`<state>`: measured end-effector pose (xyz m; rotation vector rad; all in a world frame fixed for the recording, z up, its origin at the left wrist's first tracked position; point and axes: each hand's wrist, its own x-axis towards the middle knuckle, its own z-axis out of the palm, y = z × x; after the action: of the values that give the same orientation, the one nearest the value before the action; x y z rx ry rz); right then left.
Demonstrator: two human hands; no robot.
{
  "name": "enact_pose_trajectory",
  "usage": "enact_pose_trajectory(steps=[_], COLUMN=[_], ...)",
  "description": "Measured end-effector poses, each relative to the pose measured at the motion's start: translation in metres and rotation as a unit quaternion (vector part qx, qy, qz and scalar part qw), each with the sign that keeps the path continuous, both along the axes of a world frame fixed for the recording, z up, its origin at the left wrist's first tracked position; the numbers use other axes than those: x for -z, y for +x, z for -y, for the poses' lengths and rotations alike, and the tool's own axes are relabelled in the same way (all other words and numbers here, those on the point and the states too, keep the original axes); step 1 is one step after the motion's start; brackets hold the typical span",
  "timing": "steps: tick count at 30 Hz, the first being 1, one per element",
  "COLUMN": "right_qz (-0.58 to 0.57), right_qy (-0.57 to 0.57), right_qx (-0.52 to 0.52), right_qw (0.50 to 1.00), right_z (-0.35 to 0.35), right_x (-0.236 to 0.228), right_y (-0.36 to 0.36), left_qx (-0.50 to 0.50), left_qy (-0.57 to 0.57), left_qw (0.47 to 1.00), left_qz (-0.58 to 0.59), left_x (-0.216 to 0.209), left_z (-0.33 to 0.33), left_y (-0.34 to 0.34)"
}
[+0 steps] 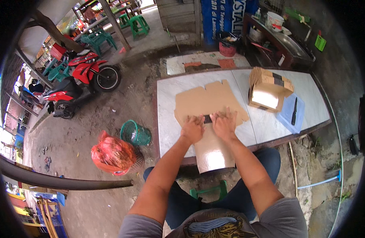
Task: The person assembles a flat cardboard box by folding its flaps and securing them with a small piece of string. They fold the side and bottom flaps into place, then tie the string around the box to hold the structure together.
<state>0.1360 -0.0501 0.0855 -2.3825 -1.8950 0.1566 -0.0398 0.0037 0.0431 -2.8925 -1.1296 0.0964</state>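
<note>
A brown cardboard box blank [204, 95] with cut tabs lies unfolded on the table. Its glossy near part [214, 148] bends toward me and sticks out past the table's front edge. My left hand [193, 127] presses down on the cardboard with its fingers stretched forward. Just right of it, my right hand [225, 123] also lies on the sheet, fingers spread. Between the two hands shows a dark printed patch [208, 119]. Neither hand grasps anything.
Folded cardboard boxes [265, 87] sit at the table's right, beside a clear blue plastic container [287, 119] with a black knife [294, 113] on top. Left on the ground are a green basket [135, 133] and a red plastic bag [112, 154]. A red motorbike [77, 81] stands farther off.
</note>
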Motion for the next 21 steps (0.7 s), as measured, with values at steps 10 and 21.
enact_pose_trajectory(steps=[10, 21], right_qz=[-0.004, 0.088], right_qy=[0.045, -0.025], right_qx=[-0.064, -0.026], right_qw=[0.997, 0.995], right_z=[0.002, 0.006], right_x=[0.018, 0.005], right_y=[0.001, 0.029], left_qx=[-0.01, -0.05], left_qy=[0.02, 0.011], left_qw=[0.999, 0.999], left_qz=[0.027, 0.003], left_x=[0.009, 0.003], left_z=[-0.002, 0.003], left_y=[0.0, 0.009])
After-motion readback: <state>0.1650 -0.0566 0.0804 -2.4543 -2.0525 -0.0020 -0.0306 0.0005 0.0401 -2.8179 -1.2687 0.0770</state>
